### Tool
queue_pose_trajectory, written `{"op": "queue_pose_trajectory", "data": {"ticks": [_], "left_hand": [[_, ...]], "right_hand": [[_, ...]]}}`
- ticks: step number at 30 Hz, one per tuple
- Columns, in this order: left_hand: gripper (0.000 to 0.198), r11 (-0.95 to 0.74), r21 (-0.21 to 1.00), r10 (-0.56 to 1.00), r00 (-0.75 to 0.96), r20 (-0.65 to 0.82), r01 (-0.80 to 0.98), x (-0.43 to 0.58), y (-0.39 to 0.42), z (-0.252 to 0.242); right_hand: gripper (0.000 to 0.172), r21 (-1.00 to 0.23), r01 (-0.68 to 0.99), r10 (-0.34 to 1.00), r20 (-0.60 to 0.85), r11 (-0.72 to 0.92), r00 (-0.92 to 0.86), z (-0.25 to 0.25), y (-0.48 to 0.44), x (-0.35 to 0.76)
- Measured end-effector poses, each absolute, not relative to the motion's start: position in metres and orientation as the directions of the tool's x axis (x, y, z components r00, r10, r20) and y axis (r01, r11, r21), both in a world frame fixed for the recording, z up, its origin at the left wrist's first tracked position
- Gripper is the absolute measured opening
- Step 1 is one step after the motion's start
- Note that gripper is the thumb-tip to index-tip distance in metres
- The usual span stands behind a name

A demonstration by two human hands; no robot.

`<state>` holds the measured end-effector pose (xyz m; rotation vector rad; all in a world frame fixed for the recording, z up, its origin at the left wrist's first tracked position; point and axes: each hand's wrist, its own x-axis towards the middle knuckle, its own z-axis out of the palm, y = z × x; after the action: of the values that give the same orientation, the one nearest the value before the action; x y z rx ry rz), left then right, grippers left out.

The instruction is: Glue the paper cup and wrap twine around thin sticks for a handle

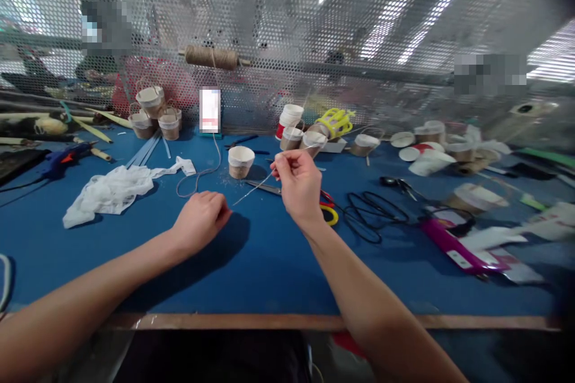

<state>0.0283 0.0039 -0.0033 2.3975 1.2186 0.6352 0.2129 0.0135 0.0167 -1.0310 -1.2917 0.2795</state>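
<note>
Between my two hands a thin pale string [254, 189] is stretched slantwise above the table. The fingers of my right hand [299, 182] are pinched together on its upper end. Curled closed at the lower end is my left hand [202, 221]; its fingertips are partly hidden, but the string runs to them. Just beyond the string stands a small cup [241, 169], white at the rim and brown around the lower part, upright. Scissors [331, 215] with red and yellow handles lie under and behind my right hand, which hides part of them.
Crumpled white mesh fabric [114, 188] lies left. A twine spool [212, 58] hangs on the perforated screen; a phone [209, 111] leans below. Small baskets [150, 102] stand at the back. A black cord [375, 215] and purple tool [458, 248] lie right; a blue glue gun [67, 160] left.
</note>
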Motion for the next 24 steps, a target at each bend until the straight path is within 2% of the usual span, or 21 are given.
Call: {"op": "queue_pose_trajectory", "data": {"ticks": [2, 4, 5, 7, 10, 13, 15, 16, 17, 18, 20, 21, 22, 24], "left_hand": [[0.016, -0.419, 0.746, 0.830, 0.552, 0.083, 0.518, 0.027, 0.004, -0.003], [0.020, -0.136, 0.944, 0.788, 0.611, -0.081, 0.300, 0.026, 0.003, -0.003], [0.022, 0.019, 0.980, 0.755, 0.640, -0.143, 0.197, 0.025, 0.003, -0.003], [0.027, 0.270, 0.962, 0.704, 0.674, -0.226, 0.041, 0.025, 0.004, -0.005], [0.032, 0.425, 0.897, 0.718, 0.649, -0.252, -0.122, 0.026, 0.006, -0.010], [0.030, 0.375, 0.912, 0.793, 0.566, -0.225, -0.164, 0.028, 0.009, -0.014], [0.023, 0.188, 0.980, 0.864, 0.485, -0.133, -0.066, 0.028, 0.011, -0.014], [0.019, 0.027, 0.999, 0.899, 0.437, -0.036, 0.027, 0.028, 0.011, -0.013], [0.015, -0.161, 0.977, 0.915, 0.393, 0.095, 0.139, 0.027, 0.011, -0.012], [0.013, -0.342, 0.904, 0.901, 0.365, 0.236, 0.257, 0.027, 0.011, -0.011], [0.015, -0.567, 0.703, 0.822, 0.359, 0.443, 0.430, 0.026, 0.010, -0.009], [0.016, -0.605, 0.645, 0.796, 0.368, 0.480, 0.468, 0.025, 0.010, -0.008], [0.016, -0.598, 0.646, 0.801, 0.374, 0.468, 0.474, 0.025, 0.010, -0.007], [0.012, -0.465, 0.794, 0.865, 0.390, 0.314, 0.392, 0.024, 0.010, -0.005]], "right_hand": [[0.008, -0.759, 0.325, 0.683, 0.650, 0.564, 0.333, 0.016, 0.016, 0.214], [0.008, -0.767, 0.266, 0.683, 0.641, 0.583, 0.350, 0.014, 0.019, 0.217], [0.008, -0.771, 0.236, 0.686, 0.635, 0.592, 0.355, 0.013, 0.021, 0.219], [0.008, -0.780, 0.187, 0.697, 0.620, 0.597, 0.361, 0.011, 0.023, 0.222], [0.009, -0.791, 0.139, 0.711, 0.599, 0.595, 0.369, 0.010, 0.026, 0.225], [0.010, -0.805, 0.130, 0.719, 0.579, 0.579, 0.384, 0.010, 0.026, 0.227], [0.011, -0.824, 0.131, 0.733, 0.553, 0.551, 0.396, 0.010, 0.027, 0.227], [0.012, -0.835, 0.132, 0.741, 0.537, 0.534, 0.402, 0.010, 0.027, 0.227], [0.013, -0.846, 0.133, 0.749, 0.522, 0.517, 0.407, 0.009, 0.026, 0.227], [0.014, -0.854, 0.135, 0.756, 0.509, 0.502, 0.412, 0.009, 0.026, 0.227], [0.015, -0.862, 0.140, 0.760, 0.497, 0.487, 0.420, 0.008, 0.026, 0.226], [0.015, -0.862, 0.142, 0.758, 0.497, 0.486, 0.423, 0.007, 0.026, 0.225], [0.015, -0.861, 0.144, 0.756, 0.498, 0.487, 0.424, 0.007, 0.027, 0.225], [0.015, -0.860, 0.141, 0.750, 0.500, 0.491, 0.434, 0.007, 0.027, 0.225]]}}
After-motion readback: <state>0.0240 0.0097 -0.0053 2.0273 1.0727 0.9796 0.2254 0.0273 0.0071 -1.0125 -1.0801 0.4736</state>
